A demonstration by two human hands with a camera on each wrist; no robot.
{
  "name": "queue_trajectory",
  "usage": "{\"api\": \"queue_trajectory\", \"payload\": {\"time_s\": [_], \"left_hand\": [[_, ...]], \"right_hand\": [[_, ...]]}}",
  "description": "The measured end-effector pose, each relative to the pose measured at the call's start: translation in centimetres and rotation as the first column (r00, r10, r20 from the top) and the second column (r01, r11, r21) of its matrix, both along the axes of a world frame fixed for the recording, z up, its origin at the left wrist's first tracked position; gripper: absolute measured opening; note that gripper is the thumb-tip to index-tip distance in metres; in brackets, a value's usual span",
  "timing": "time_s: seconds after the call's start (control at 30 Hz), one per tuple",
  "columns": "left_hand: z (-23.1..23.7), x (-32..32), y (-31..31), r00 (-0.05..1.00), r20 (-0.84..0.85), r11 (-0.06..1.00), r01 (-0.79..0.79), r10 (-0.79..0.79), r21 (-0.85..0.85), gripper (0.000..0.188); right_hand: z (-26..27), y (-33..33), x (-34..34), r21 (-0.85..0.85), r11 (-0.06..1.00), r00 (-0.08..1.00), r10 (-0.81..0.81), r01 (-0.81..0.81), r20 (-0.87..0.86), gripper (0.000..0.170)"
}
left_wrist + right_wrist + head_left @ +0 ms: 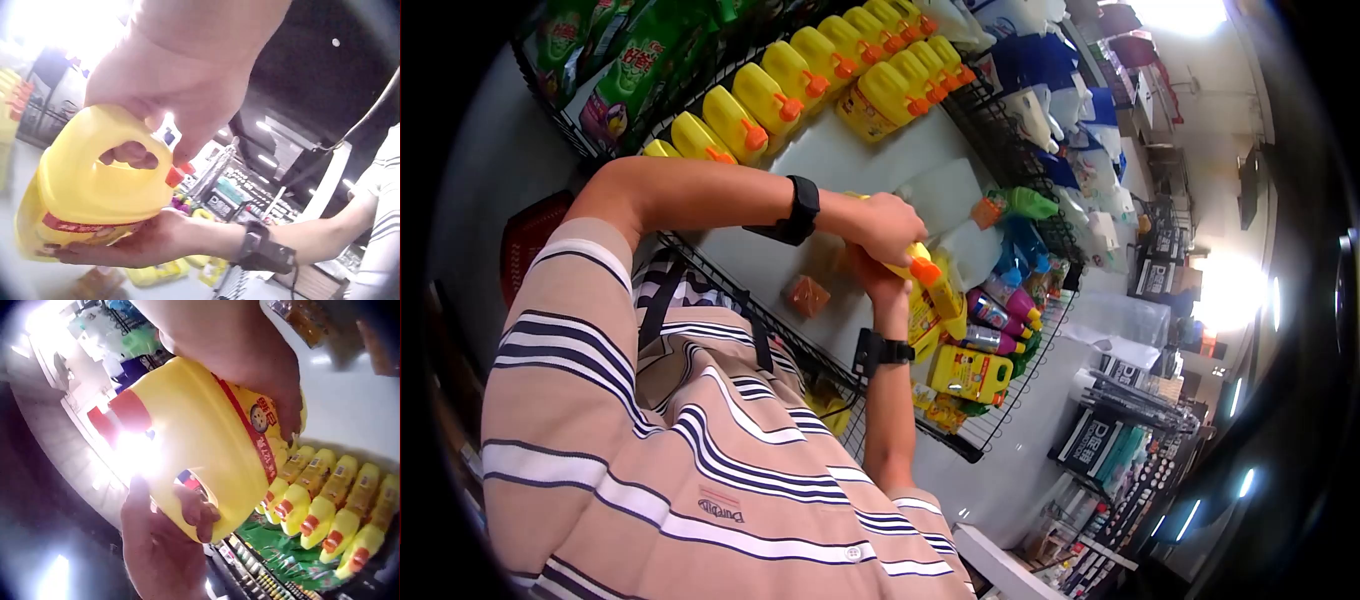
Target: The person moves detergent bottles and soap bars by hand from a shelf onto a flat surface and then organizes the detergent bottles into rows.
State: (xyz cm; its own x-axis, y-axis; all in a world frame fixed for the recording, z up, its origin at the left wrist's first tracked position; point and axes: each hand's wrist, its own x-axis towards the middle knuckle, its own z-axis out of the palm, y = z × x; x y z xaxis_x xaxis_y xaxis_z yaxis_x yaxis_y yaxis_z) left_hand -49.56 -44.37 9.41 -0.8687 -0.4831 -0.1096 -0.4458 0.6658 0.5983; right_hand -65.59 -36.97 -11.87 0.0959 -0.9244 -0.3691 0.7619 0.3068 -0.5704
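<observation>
Both hands are on a yellow detergent jug (106, 194) with an orange-red cap (131, 409) and a red-edged label. My left hand (885, 228) grips its handle, the fingers showing through the handle hole in both wrist views. Along the lower, labelled part of the body, my right hand (134, 247) holds the jug from below, with fingers reaching round its side (284, 406). The jug is tilted and held over a pale surface (750, 240). In the head view the hands cover most of it, leaving the cap and a little yellow.
Rows of similar yellow jugs (735, 125) stand along the back beside green detergent bags (640, 80). Purple bottles (990, 315), clear jugs (975, 250) and a yellow jug (970, 375) crowd the right end. A reddish-brown block (808, 296) sits near the wire rim (990, 440).
</observation>
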Motion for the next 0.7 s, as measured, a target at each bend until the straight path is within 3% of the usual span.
{"api": "queue_trajectory", "payload": {"time_s": [0.03,0.07,0.1,0.17,0.2,0.23,0.3,0.4,0.57,0.63,0.67,0.7], "left_hand": [[-0.7,0.7,-1.2,1.000,-0.006,1.000,-0.014,0.014,-0.009,0.037],[-1.7,1.4,-2.5,1.000,0.017,0.999,0.013,-0.012,-0.048,0.036],[-3.0,2.1,-4.0,0.999,0.043,0.995,0.036,-0.033,-0.089,0.035],[-7.9,3.6,-6.2,0.998,0.058,0.991,-0.019,0.027,-0.133,0.039],[-10.4,4.7,-7.0,0.995,0.084,0.983,-0.028,0.044,-0.182,0.042],[-11.5,5.6,-7.5,0.992,0.110,0.975,-0.037,0.063,-0.220,0.044],[-11.2,7.3,-8.2,0.991,0.116,0.951,-0.028,0.067,-0.308,0.044],[-12.5,8.8,-9.2,0.991,-0.056,0.934,-0.134,0.122,-0.331,0.043],[-12.1,6.4,-14.5,0.997,0.038,0.937,-0.055,0.073,-0.346,0.030],[-11.2,5.5,-16.1,0.989,0.145,0.918,0.060,-0.003,-0.392,0.020],[-11.6,5.0,-16.4,0.980,0.197,0.878,0.104,-0.011,-0.467,0.026],[-12.3,4.4,-16.8,0.979,0.203,0.877,0.112,-0.017,-0.467,0.026]], "right_hand": [[0.6,-1.2,0.8,-0.051,0.997,0.996,0.053,-0.057,-0.075,0.048],[3.5,-2.1,2.8,0.127,0.984,0.921,-0.161,0.123,0.354,0.058],[3.0,-3.3,3.4,0.111,0.988,0.925,-0.138,0.105,0.354,0.058],[1.2,-6.0,4.9,0.242,0.967,0.868,-0.182,0.074,0.461,0.056],[1.6,-6.7,5.6,0.502,0.855,0.829,-0.373,0.133,0.416,0.071],[1.8,-7.3,6.4,0.496,0.861,0.834,-0.355,0.115,0.422,0.071],[1.3,-8.2,8.5,0.569,0.817,0.732,-0.444,0.094,0.517,0.085],[1.0,-10.0,11.0,0.419,0.903,0.766,-0.335,0.094,0.549,0.090],[2.4,-13.1,12.4,0.320,0.920,0.805,-0.360,0.224,0.471,0.084],[2.8,-13.9,11.8,0.518,0.834,0.634,-0.506,0.187,0.585,0.066],[2.1,-14.8,11.9,0.518,0.834,0.629,-0.507,0.188,0.589,0.066],[0.9,-15.7,12.1,0.301,0.901,0.803,-0.419,0.312,0.423,0.065]]}}
